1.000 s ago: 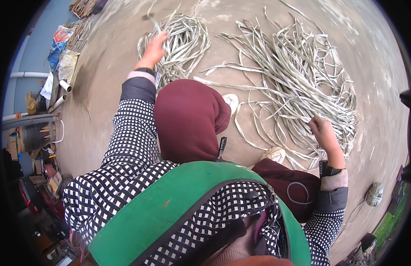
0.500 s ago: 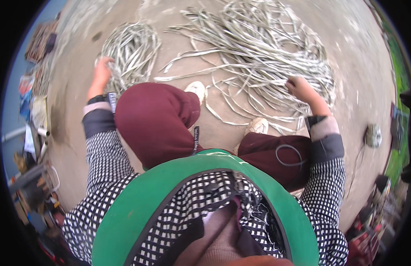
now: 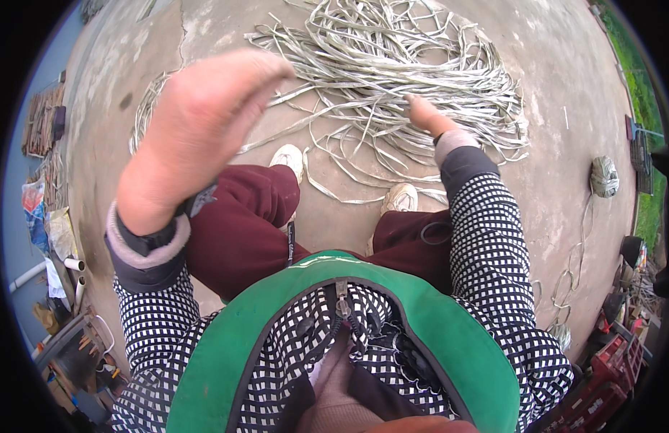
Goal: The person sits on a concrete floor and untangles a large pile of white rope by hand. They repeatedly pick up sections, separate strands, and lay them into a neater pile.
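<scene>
A large loose pile of silvery-white flat plastic strips [image 3: 392,72] lies on the ground ahead of me, with loose ends trailing toward my shoes. Over its near right part is my right hand [image 3: 424,115], fingers closed together; whether a strip is between them is hidden. My left hand [image 3: 204,123] is raised high and close to the camera. Its fingers point right and are smeared by motion, and I see no strip in it. Behind it, a smaller bundle of the same strips [image 3: 143,112] is mostly hidden, showing only its left edge.
A ball of strip [image 3: 605,177] sits at the right, its tail running down to more loops. A red crate [image 3: 608,375] stands at the lower right. White pipes [image 3: 73,265], stacked sticks [image 3: 42,119] and bags line the left wall. My shoes [image 3: 287,160] are near the pile.
My left hand has left the smaller bundle, rising toward the camera and moving right. My right hand has moved left and slightly up over the large pile. The view has shifted a little.
</scene>
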Available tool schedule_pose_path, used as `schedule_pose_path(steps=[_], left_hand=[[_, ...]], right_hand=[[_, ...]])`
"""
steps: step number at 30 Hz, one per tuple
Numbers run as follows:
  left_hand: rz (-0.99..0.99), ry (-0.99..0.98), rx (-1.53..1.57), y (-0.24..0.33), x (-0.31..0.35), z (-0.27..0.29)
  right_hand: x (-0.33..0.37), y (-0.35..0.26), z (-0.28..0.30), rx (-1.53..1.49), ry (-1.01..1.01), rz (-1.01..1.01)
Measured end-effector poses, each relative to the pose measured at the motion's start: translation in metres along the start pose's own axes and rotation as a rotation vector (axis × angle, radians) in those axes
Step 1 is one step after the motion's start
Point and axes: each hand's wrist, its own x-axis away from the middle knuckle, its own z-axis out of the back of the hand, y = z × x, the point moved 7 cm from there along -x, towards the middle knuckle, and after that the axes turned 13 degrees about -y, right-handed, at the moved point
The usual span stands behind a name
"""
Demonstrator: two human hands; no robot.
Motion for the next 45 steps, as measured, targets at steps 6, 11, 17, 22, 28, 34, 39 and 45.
schedule_pose_path(steps=[6,11,17,22,28,34,39,45], left_hand=[[0.055,-0.197,0.091,-0.037,-0.016,-0.048],[0.098,-0.301,0.169,-0.051,-0.016,-0.065],[0.105,-0.377,0.199,-0.057,-0.014,-0.072],[0.078,-0.337,0.258,-0.062,-0.021,-0.080],[0.085,-0.178,0.198,-0.065,-0.034,-0.084],[0.089,-0.222,0.364,-0.050,-0.053,-0.093],[0.124,-0.228,0.853,-0.042,-0.060,-0.103],[0.091,-0.085,1.153,-0.048,-0.057,-0.087]], right_hand=[[-0.043,0.007,-0.035,-0.156,0.004,-0.086],[-0.059,0.008,-0.043,-0.246,-0.044,-0.123],[-0.047,-0.020,-0.046,-0.035,-0.184,-0.083],[-0.018,-0.090,0.024,0.118,-0.079,0.090],[0.087,-0.202,0.135,0.191,0.109,0.456],[0.198,-0.241,0.209,-0.238,0.481,0.710],[0.213,-0.239,0.217,-0.628,0.504,0.854],[0.182,-0.215,0.184,-0.531,0.462,0.707]])
